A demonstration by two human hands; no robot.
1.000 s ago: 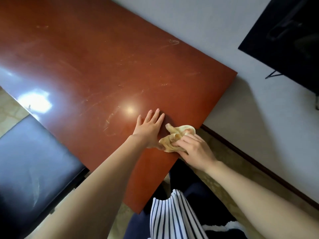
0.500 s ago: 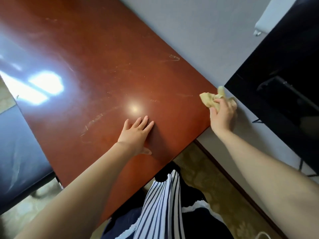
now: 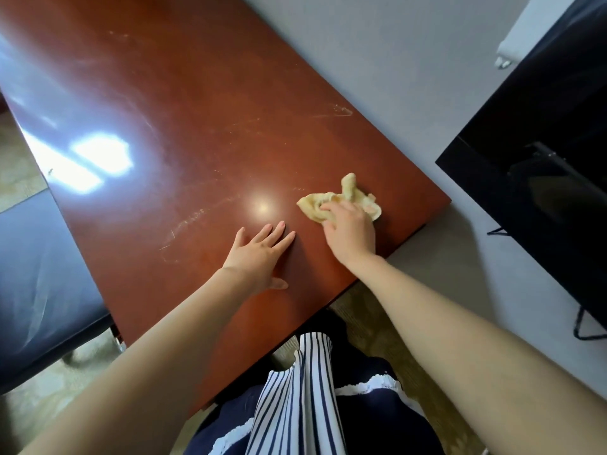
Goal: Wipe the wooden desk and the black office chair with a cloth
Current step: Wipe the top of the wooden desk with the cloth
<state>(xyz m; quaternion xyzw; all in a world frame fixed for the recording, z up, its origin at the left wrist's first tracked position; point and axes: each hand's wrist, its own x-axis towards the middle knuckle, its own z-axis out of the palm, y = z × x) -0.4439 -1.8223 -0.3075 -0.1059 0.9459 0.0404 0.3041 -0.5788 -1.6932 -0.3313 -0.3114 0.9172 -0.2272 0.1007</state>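
R hand (image 3: pixel 349 231) grips crumpled yellow cloth (image 3: pixel 315 205) on wooden desk (image 3: pixel 197 110), near the corner by the wall. L hand (image 3: pixel 259 257) flat on desktop just beside it, fingers spread. Black chair seat (image 3: pixel 36 274) at desk's left edge; dark screen (image 3: pixel 542 192) beyond that corner.

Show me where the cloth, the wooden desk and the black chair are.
cloth (image 3: pixel 313 204): head view, on its bunched left fold.
wooden desk (image 3: pixel 197 110): head view, on the bare top.
black office chair (image 3: pixel 33 274): head view, on the seat.
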